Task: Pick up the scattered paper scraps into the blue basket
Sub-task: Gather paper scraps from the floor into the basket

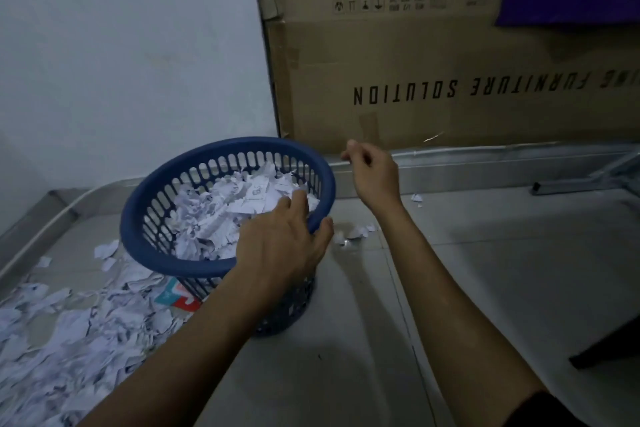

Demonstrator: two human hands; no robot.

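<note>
The blue basket (pixel 166 184) stands tilted on the grey floor, half full of white paper scraps (pixel 221 208). My left hand (pixel 280 246) grips its near right rim, thumb outside and fingers over the edge. My right hand (pixel 370 173) hovers to the right of the basket, above the floor, fingers loosely curled with nothing visible in them. A big heap of torn scraps (pixel 69 333) covers the floor at the lower left. A few small scraps (pixel 356 232) lie just right of the basket, and another small bit (pixel 416 198) lies farther right.
A large cardboard box (pixel 450 80) leans against the wall behind. A metal rail (pixel 502 156) runs along the floor's far edge, and another (pixel 41 225) along the left. A red and teal wrapper (pixel 176 298) lies by the basket's base. A dark furniture leg (pixel 609 347) stands at the right.
</note>
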